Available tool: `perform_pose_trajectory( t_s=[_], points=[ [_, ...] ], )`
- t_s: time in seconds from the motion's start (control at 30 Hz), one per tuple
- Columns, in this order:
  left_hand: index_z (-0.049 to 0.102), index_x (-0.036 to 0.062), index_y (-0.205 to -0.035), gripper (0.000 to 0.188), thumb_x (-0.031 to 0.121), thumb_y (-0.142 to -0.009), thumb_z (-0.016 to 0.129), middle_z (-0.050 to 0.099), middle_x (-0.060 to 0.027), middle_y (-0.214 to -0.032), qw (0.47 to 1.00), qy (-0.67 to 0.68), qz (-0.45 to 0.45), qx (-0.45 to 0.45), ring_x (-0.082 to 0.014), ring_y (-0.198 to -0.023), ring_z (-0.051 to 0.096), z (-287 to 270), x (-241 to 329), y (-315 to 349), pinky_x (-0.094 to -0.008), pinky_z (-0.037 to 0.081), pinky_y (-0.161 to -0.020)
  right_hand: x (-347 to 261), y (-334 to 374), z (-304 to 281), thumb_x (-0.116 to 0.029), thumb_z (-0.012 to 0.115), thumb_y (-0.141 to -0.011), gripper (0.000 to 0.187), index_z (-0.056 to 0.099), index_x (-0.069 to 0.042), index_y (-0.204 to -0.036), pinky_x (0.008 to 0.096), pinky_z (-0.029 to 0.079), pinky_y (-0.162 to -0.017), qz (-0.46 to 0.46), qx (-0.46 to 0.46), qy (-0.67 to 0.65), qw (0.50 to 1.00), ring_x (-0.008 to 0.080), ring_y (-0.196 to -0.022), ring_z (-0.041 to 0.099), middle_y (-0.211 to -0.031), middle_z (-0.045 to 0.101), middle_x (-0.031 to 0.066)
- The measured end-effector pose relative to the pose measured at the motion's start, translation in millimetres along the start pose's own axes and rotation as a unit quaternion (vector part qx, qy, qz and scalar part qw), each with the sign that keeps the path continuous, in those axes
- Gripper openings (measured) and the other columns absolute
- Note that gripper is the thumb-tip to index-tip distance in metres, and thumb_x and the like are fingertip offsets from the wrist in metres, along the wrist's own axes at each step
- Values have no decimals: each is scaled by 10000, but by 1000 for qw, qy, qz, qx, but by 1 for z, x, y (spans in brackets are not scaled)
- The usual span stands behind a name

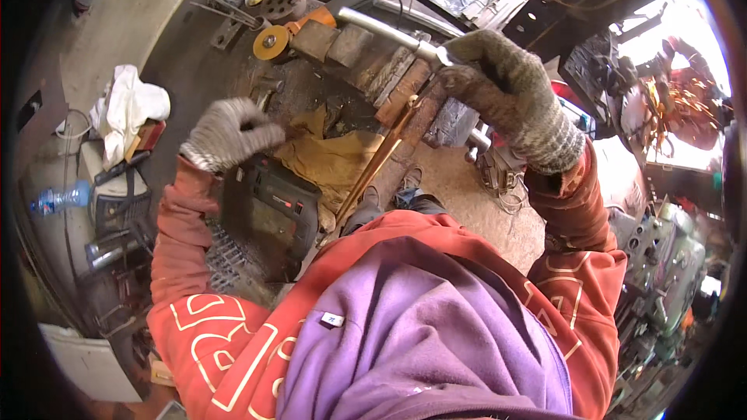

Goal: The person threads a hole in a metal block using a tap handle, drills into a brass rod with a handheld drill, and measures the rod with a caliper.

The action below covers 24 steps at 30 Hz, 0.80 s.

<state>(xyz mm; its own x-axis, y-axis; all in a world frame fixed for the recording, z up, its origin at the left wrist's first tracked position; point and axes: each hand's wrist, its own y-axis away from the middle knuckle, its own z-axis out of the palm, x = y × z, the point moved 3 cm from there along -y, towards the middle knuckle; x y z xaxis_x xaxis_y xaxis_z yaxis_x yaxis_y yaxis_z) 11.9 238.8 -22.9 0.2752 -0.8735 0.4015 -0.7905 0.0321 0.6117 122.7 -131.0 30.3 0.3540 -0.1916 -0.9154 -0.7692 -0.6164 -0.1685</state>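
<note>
Right hand (pixel 513 97): gloved, fingers at silver tube's (pixel 383 31) right end; closure cannot be determined | Tube: beside two metal blocks (pixel 350 47) | Left hand (pixel 229 135): gloved, loosely curled, unloaded | Near left hand: dark power drill (pixel 274 193), yellow-brown cloth (pixel 342 157) | Beyond blocks: yellow disc (pixel 270 43).

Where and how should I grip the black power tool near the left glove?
The power tool lies on its side, upper face uncovered, so probably come from above and grip the handle, which bends away at its right end.
</note>
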Motion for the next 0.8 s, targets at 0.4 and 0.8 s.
perform_pose_trajectory(
  t_s=[0.4,0.8],
  points=[
    [777,0,-1150,238,179,-999,741,767,-125,-1071,850,105,369,362,-222,-1008,721,-18,154,-2,-344,553,-918,-5,-24,8,-219,780,-978,236,720,-80,-1159,327,567,-802,-40,-72,53,995,159,-890,698,-967,730,71],
    [791,8,-1070,199,185,-988,751,783,-121,-956,838,203,405,304,-232,-851,751,-8,139,-14,-354,587,-770,-42,-16,21,-115,815,-940,306,702,-6,-1203,291,567,-772,11,-73,121,990,100,-852,692,-964,751,60]
  ],
)
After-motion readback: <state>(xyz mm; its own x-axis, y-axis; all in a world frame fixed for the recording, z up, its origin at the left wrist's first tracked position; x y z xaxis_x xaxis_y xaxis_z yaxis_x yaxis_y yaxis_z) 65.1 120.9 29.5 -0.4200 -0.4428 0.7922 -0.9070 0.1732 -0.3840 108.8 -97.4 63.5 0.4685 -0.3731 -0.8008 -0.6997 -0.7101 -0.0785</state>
